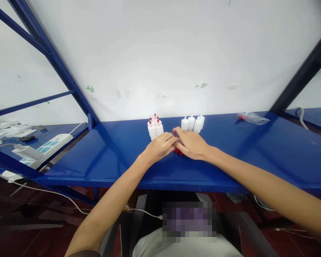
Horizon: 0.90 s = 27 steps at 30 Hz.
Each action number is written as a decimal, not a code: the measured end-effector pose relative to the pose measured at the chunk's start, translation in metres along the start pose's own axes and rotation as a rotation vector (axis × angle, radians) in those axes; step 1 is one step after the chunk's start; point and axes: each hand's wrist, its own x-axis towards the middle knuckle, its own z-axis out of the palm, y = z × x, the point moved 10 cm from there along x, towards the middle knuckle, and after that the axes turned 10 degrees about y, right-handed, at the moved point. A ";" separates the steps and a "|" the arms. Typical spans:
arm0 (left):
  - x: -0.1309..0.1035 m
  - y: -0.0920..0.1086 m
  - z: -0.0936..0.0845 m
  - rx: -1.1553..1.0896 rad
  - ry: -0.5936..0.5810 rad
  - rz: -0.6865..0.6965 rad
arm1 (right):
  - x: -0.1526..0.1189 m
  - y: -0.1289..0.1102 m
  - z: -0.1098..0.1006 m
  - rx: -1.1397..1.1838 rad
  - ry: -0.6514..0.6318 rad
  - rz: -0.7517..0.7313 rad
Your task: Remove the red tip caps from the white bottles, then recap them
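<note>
My left hand [162,145] and my right hand [192,143] meet over the middle of the blue table [117,146], with their curled fingertips touching. Whatever lies between the fingers is hidden behind them. Just below the fingertips, several small red caps [178,152] lie in a pile on the tabletop. Behind my left hand stands a cluster of white squeeze bottles with red tips [155,129]. White bottles without red tips [191,123] stand upright beyond my right hand.
A clear plastic bag [254,118] with something red at its end lies at the back right. On the left, beyond a blue frame post [61,67], a white power strip [52,144] rests on another surface. A white wall [176,53] rises behind the table.
</note>
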 end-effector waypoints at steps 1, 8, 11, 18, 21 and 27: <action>0.000 0.000 0.001 -0.014 -0.009 -0.003 | 0.000 0.000 0.001 0.020 -0.008 0.001; -0.002 -0.009 -0.004 -0.146 0.070 -0.115 | -0.002 -0.002 0.001 0.213 -0.028 0.001; 0.001 -0.013 -0.009 -0.240 0.113 -0.212 | -0.001 0.000 -0.001 0.207 -0.005 0.021; 0.007 -0.018 -0.014 -0.430 0.145 -0.382 | -0.001 -0.002 -0.005 0.331 0.034 -0.009; 0.002 -0.041 -0.021 -0.470 0.111 -0.516 | 0.000 0.004 -0.003 0.359 0.043 0.007; -0.021 -0.090 -0.048 -0.312 -0.073 -0.675 | 0.003 0.040 0.007 0.278 0.054 0.163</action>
